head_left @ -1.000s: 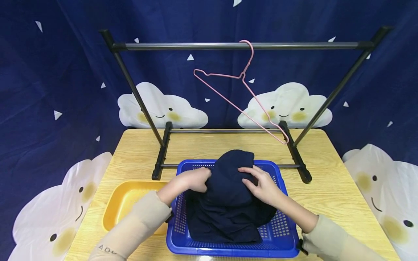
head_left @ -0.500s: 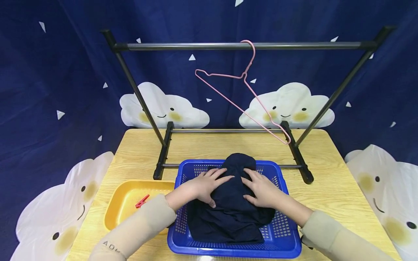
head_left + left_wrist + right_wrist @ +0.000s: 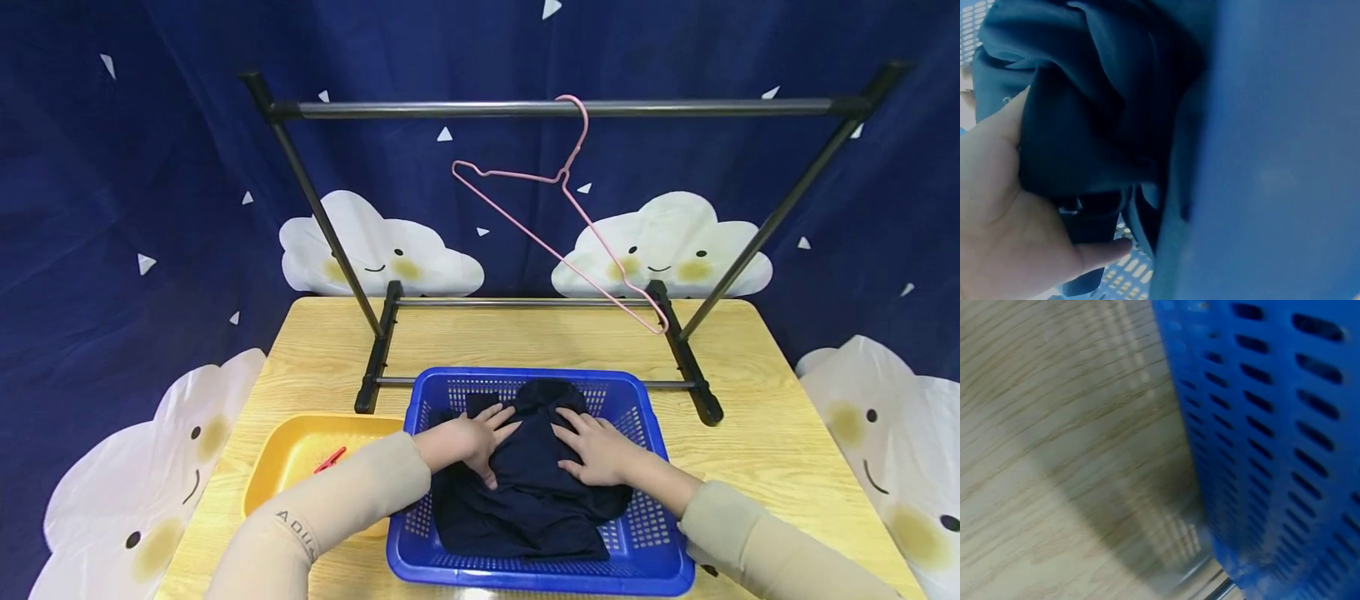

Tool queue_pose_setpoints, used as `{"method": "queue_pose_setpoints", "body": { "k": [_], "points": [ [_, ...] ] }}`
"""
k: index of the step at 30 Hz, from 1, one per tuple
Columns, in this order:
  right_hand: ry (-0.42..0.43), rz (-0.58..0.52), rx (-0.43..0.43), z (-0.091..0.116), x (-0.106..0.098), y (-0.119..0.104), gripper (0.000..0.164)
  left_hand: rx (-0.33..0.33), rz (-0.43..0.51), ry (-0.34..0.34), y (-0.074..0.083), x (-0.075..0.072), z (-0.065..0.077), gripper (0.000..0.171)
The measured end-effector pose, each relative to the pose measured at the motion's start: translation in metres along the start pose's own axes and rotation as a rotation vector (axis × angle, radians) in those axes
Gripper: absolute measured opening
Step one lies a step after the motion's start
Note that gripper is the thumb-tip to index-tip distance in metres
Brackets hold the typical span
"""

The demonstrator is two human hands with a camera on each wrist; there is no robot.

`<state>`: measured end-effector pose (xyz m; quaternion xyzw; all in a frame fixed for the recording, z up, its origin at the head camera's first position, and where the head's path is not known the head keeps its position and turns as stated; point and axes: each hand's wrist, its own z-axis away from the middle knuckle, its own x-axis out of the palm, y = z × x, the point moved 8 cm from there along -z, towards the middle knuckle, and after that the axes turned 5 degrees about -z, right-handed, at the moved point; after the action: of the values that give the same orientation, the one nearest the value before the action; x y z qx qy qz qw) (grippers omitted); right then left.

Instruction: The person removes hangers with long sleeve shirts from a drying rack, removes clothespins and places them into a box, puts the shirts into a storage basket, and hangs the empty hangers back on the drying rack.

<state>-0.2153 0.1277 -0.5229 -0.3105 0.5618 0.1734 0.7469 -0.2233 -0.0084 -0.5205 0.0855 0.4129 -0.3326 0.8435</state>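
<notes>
A dark navy piece of cloth (image 3: 525, 521) lies bunched in a blue perforated basket (image 3: 540, 581), low inside its walls. My left hand (image 3: 474, 446) rests on the cloth's left part, fingers spread. On the right part lies my right hand (image 3: 600, 454), its fingers also spread and fairly straight. In the left wrist view the left hand (image 3: 1010, 225) touches dark folds (image 3: 1079, 137), with one finger extended beside them; the basket wall blocks the right side. Only the basket's outer wall (image 3: 1260, 437) and tabletop show in the right wrist view, so the right hand is hidden there.
A pink hanger (image 3: 564, 173) hangs askew from the bar (image 3: 450, 109) of a black rack behind the basket. Left of the basket stands a yellow tray (image 3: 258, 475) holding a red clothespin (image 3: 330, 459), partly behind the left sleeve. Everything stands on a wooden table (image 3: 750, 367).
The raised cloth has sunk down into the basket. Both hands have gone from the lifted fabric to lying spread on top of it. The red clothespin has come into sight.
</notes>
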Motion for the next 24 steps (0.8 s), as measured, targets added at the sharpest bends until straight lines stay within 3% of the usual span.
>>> {"method": "queue_pose_setpoints", "body": {
  "k": [8, 14, 24],
  "points": [
    [-0.146, -0.23, 0.118, 0.005, 0.019, 0.018, 0.058, 0.112, -0.048, -0.048, 0.002, 0.015, -0.01, 0.096],
    [-0.175, -0.265, 0.111, 0.005, 0.021, 0.02, 0.062, 0.176, 0.069, -0.033, -0.001, 0.023, -0.011, 0.098],
    [-0.134, -0.324, 0.133, 0.008, 0.003, 0.017, 0.059, 0.15, 0.201, -0.021, -0.01, 0.02, -0.004, 0.101]
  ]
}}
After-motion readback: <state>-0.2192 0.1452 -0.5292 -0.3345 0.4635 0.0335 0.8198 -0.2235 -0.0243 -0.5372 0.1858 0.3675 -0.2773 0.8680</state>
